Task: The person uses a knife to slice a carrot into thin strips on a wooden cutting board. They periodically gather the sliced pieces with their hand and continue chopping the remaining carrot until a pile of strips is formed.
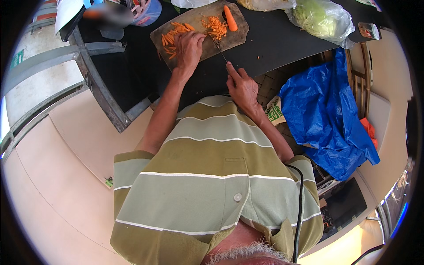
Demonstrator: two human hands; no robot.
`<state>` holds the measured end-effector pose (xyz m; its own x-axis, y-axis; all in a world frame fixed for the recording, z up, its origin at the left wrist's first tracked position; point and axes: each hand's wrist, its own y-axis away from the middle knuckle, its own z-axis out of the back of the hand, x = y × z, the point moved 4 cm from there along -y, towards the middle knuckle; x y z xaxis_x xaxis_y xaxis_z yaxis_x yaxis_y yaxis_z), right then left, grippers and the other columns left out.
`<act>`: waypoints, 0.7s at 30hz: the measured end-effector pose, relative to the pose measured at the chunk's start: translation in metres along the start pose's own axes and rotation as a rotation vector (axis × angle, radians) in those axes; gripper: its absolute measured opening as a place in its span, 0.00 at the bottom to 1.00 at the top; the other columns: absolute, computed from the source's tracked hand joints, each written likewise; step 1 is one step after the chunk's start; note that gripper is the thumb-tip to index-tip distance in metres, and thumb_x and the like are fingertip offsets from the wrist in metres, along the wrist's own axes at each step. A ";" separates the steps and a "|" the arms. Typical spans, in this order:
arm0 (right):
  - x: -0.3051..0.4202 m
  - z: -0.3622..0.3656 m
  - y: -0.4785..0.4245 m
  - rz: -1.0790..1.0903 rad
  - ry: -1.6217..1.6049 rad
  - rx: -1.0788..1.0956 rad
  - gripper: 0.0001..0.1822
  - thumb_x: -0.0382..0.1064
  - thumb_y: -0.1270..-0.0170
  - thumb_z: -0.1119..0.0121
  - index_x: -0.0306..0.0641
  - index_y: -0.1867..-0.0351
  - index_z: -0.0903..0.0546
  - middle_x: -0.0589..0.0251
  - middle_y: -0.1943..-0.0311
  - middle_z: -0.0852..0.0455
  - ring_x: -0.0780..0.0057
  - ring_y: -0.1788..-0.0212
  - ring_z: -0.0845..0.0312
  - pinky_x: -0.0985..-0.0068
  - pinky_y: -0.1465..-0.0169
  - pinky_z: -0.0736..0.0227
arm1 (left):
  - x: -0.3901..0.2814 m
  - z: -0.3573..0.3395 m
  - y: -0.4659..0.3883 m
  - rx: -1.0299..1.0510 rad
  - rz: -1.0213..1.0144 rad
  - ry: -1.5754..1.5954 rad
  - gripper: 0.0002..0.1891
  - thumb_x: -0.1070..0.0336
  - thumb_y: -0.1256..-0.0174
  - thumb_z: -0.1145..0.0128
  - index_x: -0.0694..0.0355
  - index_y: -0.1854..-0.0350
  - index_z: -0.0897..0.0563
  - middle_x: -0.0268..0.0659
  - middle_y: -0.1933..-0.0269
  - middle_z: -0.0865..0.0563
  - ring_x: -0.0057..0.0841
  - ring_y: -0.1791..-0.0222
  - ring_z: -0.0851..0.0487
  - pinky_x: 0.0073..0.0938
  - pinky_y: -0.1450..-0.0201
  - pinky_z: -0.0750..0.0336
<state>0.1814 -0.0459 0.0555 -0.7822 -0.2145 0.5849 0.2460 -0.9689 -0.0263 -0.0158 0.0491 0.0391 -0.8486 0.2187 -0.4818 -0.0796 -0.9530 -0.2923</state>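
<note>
A worn cutting board [237, 36] lies on the black table before me. My left hand [189, 48] rests on the board with bent fingers, at the right edge of a pile of carrot sticks [170, 37]; whether it pinches any is hidden. My right hand [242, 84] is closed around a knife [220, 51] near the table's front edge, its index finger stretched forward. The blade reaches onto the board, its tip by a heap of diced carrot [216, 27]. A peeled piece of whole carrot [231, 19] lies at the board's upper right.
Bagged cabbage [318, 20] and a small glass jar [368, 31] stand at the right of the black table [271, 43]. A plastic tub [148, 13] is at the upper left. A metal frame [99, 84] runs along the left, and a blue plastic sheet [326, 109] hangs at right.
</note>
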 end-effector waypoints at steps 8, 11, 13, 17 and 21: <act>0.004 -0.007 -0.013 0.025 -0.037 -0.006 0.27 0.35 0.37 0.37 0.46 0.34 0.20 0.56 0.66 0.19 0.54 0.74 0.17 0.60 0.70 0.21 | 0.003 -0.004 0.000 0.010 -0.016 -0.010 0.05 0.68 0.36 0.34 0.59 0.61 0.10 0.36 0.62 0.13 0.38 0.55 0.16 0.39 0.42 0.33; 0.005 -0.011 -0.017 0.029 -0.023 -0.014 0.27 0.35 0.37 0.36 0.46 0.34 0.20 0.56 0.65 0.19 0.54 0.73 0.17 0.60 0.70 0.21 | 0.002 -0.002 0.000 0.017 -0.014 -0.017 0.05 0.68 0.36 0.34 0.59 0.60 0.10 0.36 0.62 0.13 0.38 0.56 0.17 0.39 0.43 0.33; 0.004 -0.010 -0.014 0.024 -0.015 -0.014 0.26 0.34 0.36 0.37 0.47 0.34 0.19 0.57 0.67 0.20 0.54 0.74 0.18 0.59 0.70 0.23 | 0.000 -0.001 -0.001 0.018 -0.021 -0.042 0.05 0.67 0.36 0.34 0.59 0.60 0.10 0.36 0.62 0.13 0.38 0.56 0.17 0.38 0.43 0.33; -0.001 -0.005 -0.005 0.027 -0.012 -0.011 0.26 0.34 0.35 0.37 0.47 0.34 0.19 0.58 0.67 0.21 0.55 0.74 0.19 0.59 0.70 0.24 | 0.002 -0.001 0.001 0.025 0.007 -0.013 0.05 0.67 0.36 0.33 0.59 0.60 0.10 0.36 0.62 0.13 0.38 0.58 0.17 0.38 0.44 0.33; 0.001 -0.002 -0.008 0.019 -0.057 -0.033 0.25 0.34 0.35 0.37 0.47 0.34 0.19 0.58 0.67 0.21 0.55 0.73 0.19 0.59 0.69 0.24 | 0.004 -0.001 -0.001 0.027 0.012 0.012 0.05 0.68 0.36 0.33 0.60 0.60 0.10 0.37 0.62 0.12 0.38 0.58 0.16 0.38 0.45 0.32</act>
<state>0.1770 -0.0386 0.0548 -0.7437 -0.2260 0.6291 0.2405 -0.9686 -0.0636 -0.0185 0.0508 0.0363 -0.8432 0.2098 -0.4950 -0.0839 -0.9608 -0.2643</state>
